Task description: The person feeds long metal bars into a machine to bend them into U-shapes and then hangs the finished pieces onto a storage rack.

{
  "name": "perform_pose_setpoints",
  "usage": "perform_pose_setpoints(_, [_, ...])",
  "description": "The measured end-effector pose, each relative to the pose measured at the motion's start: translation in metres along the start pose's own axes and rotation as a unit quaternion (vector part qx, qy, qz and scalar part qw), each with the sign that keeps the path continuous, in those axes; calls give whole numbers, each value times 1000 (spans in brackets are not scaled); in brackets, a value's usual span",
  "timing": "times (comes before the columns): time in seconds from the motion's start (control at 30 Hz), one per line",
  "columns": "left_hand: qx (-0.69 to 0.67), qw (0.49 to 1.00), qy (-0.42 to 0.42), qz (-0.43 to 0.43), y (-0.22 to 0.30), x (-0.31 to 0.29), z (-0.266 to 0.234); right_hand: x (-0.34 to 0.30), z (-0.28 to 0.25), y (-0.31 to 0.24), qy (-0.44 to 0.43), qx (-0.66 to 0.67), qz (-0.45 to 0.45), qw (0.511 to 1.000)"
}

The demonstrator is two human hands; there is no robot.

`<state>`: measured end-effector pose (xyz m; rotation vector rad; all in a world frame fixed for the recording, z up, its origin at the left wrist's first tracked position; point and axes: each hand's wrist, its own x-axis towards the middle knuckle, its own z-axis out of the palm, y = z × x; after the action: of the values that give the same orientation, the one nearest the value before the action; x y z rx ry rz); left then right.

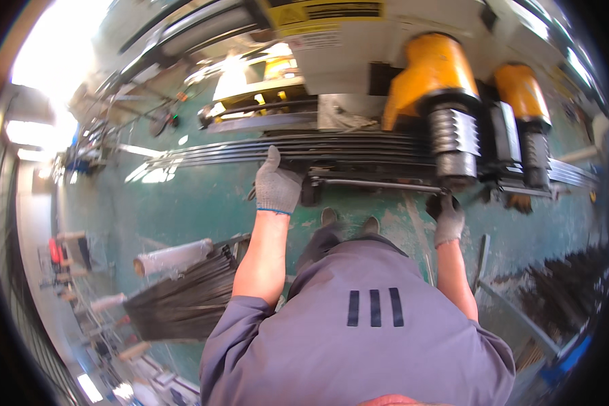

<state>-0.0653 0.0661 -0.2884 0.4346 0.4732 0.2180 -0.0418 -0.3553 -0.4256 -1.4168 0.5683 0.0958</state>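
Observation:
My left hand (277,188), in a grey knit glove with a blue cuff edge, is at the front of several long dark metal bars (372,145). Its thumb points away from me against the bars; the other fingers are mostly hidden. Just right of it is a dark bracket (310,189), from which a thin metal rod (379,184) runs rightward. At the rod's right end, my right hand (448,222), gloved alike, has its fingers curled at a small dark part (437,203). What it grips is unclear. Directly above hangs a ribbed metal cylinder (455,142) under an orange housing (440,71).
A second orange-capped unit (523,95) stands at the right. Behind me on the left lie a bundle of dark strips (179,298) and a wrapped roll (174,257). Dark stock (565,287) is heaped at lower right beside a metal frame (521,318). The floor (203,186) is green.

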Motion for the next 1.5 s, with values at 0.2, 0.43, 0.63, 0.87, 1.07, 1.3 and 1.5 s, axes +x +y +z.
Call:
perform_pose_setpoints(0.2, [-85, 990, 24, 109, 107, 9, -70, -5, -51, 66, 110, 55, 127, 984])
perform_pose_setpoints(0.43, [-58, 966, 95, 233, 302, 41, -171, -37, -99, 146, 200, 1, 209, 957])
perform_pose_setpoints(0.63, [20, 949, 196, 246, 422, 65, -210, -122, -75, 180, 218, -40, 250, 943])
perform_pose_setpoints(0.87, [117, 967, 123, 191, 439, 94, -247, -182, -44, 180, 218, -85, 245, 941])
perform_pose_setpoints(1.07, [222, 963, 86, 126, 460, 94, -288, -167, -35, 152, 248, -198, 222, 922])
perform_pose_setpoints(1.3, [216, 950, 81, 209, 446, 94, -270, -169, -5, 131, 280, -109, 157, 941])
perform_pose_setpoints(1.5, [222, 957, 50, 179, 441, 83, -262, -164, -13, 120, 298, -121, 157, 934])
